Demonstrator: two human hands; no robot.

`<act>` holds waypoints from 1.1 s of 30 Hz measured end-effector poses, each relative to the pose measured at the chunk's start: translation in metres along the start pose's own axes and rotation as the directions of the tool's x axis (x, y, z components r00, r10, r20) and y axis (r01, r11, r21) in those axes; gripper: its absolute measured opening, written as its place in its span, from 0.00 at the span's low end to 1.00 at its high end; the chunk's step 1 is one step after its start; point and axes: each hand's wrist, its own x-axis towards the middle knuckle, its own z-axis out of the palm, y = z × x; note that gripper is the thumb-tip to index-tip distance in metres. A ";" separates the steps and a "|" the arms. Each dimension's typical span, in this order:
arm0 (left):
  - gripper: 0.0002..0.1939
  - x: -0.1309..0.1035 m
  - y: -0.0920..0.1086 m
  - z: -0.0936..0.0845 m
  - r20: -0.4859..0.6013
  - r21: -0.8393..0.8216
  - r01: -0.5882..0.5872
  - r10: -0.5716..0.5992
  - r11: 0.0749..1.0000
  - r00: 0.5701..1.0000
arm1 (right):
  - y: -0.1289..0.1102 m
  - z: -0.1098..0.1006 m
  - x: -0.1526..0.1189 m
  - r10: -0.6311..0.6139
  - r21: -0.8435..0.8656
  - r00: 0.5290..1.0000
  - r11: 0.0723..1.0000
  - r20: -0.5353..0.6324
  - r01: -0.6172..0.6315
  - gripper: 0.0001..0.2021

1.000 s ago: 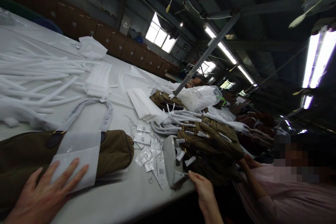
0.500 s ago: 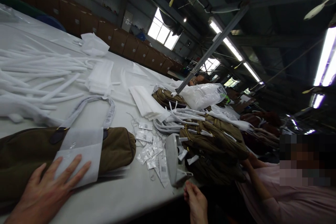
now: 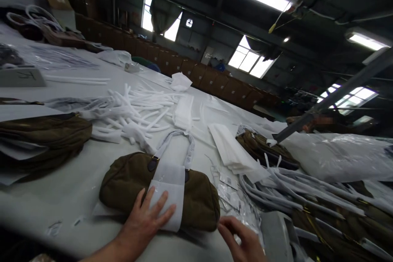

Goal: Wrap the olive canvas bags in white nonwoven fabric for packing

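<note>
The olive bag (image 3: 129, 180) lies flat on the near bench (image 3: 76, 176), long axis left to right, handles pointing far, while the left hand (image 3: 144, 219) presses open-palmed on its white wrap (image 3: 170, 180) and the right hand (image 3: 244, 239) hovers loosely open, grasping nothing, beside its right end.

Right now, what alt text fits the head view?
A left hand lies flat on white wrap across an olive bag on a white table; the right hand hovers open near small packets.
</note>
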 end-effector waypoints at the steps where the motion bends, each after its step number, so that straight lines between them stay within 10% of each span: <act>1: 0.25 0.000 0.000 0.000 -0.022 0.005 -0.003 0.003 1.000 1.000 | -0.020 0.001 0.027 -0.088 -0.051 0.989 0.994 0.122 0.095 0.14; 5: 0.23 0.002 0.001 0.001 -0.075 0.009 -0.006 0.007 1.000 0.997 | -0.070 0.017 0.118 -0.220 -0.248 0.795 0.874 0.565 0.417 0.09; 9: 0.24 0.002 0.000 0.005 -0.045 -0.004 -0.008 0.008 1.000 0.999 | -0.083 0.048 0.165 -0.092 -0.391 0.670 0.751 0.736 0.532 0.08; 15: 0.24 0.006 -0.004 0.004 -0.088 -0.019 -0.031 0.029 0.999 0.996 | -0.073 0.087 0.179 -0.012 -0.510 0.752 0.728 0.659 0.459 0.13; 22: 0.20 0.006 0.002 0.010 -0.107 -0.046 0.017 -0.022 0.999 0.994 | -0.061 0.077 0.163 -0.050 -0.619 0.932 0.734 0.358 0.277 0.14; 28: 0.29 -0.002 0.001 0.016 -0.098 0.036 -0.035 0.038 0.999 0.994 | -0.014 0.102 0.094 -0.350 -0.485 0.889 0.747 0.296 0.456 0.26; 33: 0.46 -0.010 -0.051 -0.014 0.036 -0.029 0.003 -0.002 1.000 0.999 | 0.056 0.089 0.056 -0.547 -0.582 0.801 0.578 0.244 0.572 0.46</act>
